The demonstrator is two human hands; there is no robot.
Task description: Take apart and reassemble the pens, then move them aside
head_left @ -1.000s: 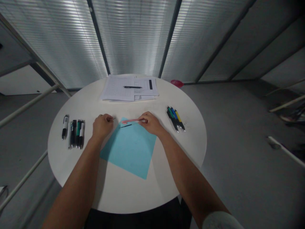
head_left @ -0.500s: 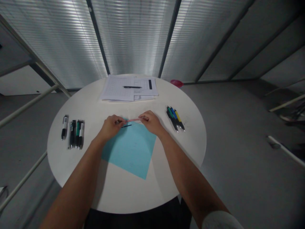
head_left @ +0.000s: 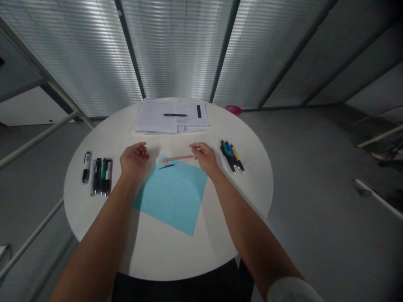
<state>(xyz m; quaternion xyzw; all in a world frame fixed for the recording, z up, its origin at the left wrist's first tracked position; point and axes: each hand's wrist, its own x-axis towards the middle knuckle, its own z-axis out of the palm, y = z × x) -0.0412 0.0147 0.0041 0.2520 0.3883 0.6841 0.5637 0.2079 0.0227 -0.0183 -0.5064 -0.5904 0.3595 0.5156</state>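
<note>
White round table [head_left: 163,256] holds a blue paper square [head_left: 170,201], a stack of papers [head_left: 154,119] with a black pen [head_left: 175,115] on top, and a bunch of pens [head_left: 101,176] on the left and another bunch of pens [head_left: 231,157] on the right. Pink strip [head_left: 176,158] and a thin black stick [head_left: 166,166] lie at the top corner of the blue paper. Left hand [head_left: 134,161] is open and has nothing. Right hand [head_left: 204,157] is loosely curled, has nothing, and sits just beside the end of the pink strip.
</note>
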